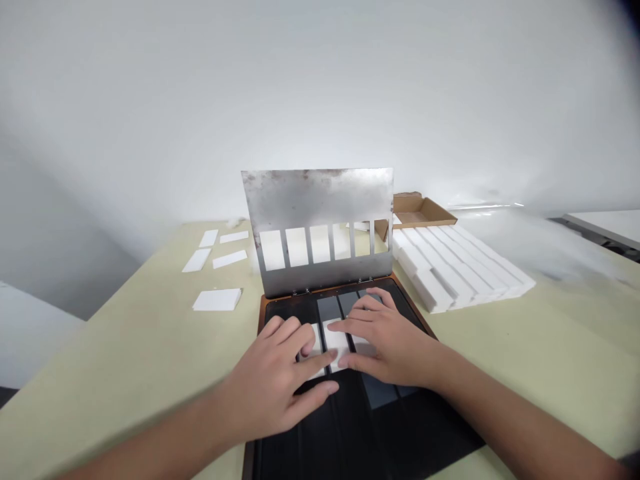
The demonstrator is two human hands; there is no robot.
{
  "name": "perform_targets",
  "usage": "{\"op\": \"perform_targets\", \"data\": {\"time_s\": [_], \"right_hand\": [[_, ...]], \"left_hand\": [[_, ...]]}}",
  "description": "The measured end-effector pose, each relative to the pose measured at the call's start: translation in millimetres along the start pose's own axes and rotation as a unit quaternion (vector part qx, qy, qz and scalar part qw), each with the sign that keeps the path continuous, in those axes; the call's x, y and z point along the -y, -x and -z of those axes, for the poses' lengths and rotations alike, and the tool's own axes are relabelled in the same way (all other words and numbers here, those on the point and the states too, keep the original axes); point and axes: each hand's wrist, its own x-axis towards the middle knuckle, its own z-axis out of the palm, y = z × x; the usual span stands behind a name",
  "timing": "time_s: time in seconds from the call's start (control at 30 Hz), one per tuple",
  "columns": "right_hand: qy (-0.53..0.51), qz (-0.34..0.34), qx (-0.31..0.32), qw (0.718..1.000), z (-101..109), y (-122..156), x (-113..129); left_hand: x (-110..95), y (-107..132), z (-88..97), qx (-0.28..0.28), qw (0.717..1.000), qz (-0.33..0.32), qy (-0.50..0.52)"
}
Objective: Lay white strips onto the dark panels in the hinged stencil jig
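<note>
The left hand (280, 373) has its index finger stretched out, its tip at the lower part of a white rectangular piece (336, 341); its thumb stands apart below. The right hand (393, 340) is loosely spread, its index fingertip on the upper part of the same piece and its thumb near the lower right edge. The piece lies in a channel of a black ridged board (320, 447), with further white pieces partly hidden beneath both hands. Hinged at the board's far edge, a metal plate (320, 197) with rectangular openings stands raised. On the pale worktop (525, 373), left: four thin white rectangles (197, 261) and a thicker white block (217, 300); right: white strips (460, 260) in rows, a cardboard tray (434, 212) behind.
</note>
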Motion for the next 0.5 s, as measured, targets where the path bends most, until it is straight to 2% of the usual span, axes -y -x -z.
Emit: {"op": "perform_targets", "data": {"time_s": [0.37,0.5], "right_hand": [[-0.003,-0.010,0.006,1.000,-1,-4,4],[0.031,0.007,0.045,0.998,5,-17,6]], "left_hand": [[-1,1,-0.9,0.044,0.997,0.051,-0.022],[-2,2,-0.1,0.047,0.997,0.065,-0.022]]}}
